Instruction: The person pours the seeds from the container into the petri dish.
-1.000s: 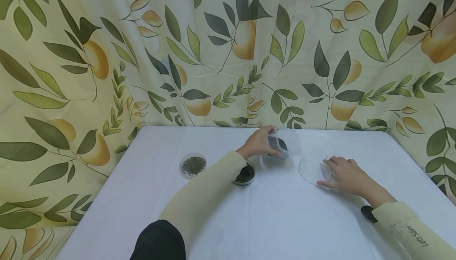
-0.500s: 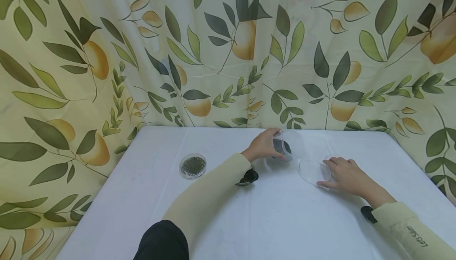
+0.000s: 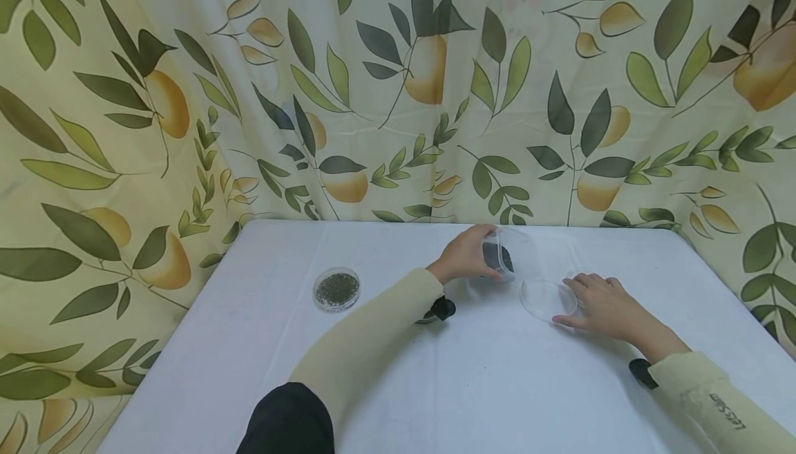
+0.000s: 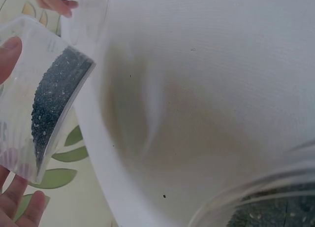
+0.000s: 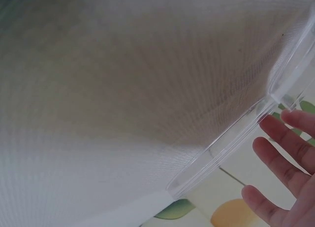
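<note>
My left hand grips a clear plastic box by its sides, near the table's back edge. Small dark seeds are heaped against one side of it, and the box looks tilted in the left wrist view. My right hand is at the right side of a clear, shallow round dish, its fingers spread and extended beside the rim. Whether they touch it, I cannot tell. Another clear rim shows near those fingertips, mostly hidden by the hand in the head view.
A round clear dish of dark, speckled grains stands on the left of the white-covered table. Another dish of dark grains sits mostly behind my left sleeve in the head view. A patterned curtain hangs behind.
My left hand has shifted a little to the right with the seed box, and its forearm now covers more of the second grain dish. The right hand has stayed in place.
</note>
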{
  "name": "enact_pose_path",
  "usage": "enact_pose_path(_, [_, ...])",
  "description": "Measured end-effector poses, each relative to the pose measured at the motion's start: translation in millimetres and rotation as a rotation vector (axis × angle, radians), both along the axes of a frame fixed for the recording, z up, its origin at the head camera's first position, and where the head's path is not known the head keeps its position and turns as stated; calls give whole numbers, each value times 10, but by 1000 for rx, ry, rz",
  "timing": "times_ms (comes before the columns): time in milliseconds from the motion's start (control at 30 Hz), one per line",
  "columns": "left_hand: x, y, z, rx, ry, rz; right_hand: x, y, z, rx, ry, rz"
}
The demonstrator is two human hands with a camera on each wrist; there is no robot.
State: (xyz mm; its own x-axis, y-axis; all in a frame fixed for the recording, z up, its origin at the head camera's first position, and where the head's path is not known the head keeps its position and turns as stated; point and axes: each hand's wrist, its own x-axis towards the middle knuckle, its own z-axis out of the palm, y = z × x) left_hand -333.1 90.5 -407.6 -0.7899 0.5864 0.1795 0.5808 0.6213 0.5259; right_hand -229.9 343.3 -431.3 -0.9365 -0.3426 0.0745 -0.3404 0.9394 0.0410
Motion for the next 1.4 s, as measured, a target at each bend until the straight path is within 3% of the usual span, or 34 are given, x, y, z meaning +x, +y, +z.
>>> enact_pose_path(833, [19, 6, -33, 5, -15, 3, -11, 22, -33, 8, 30, -8])
enact_pose_path(1400, [33, 61, -36, -9, 42, -34, -1, -2, -19, 8, 31, -12])
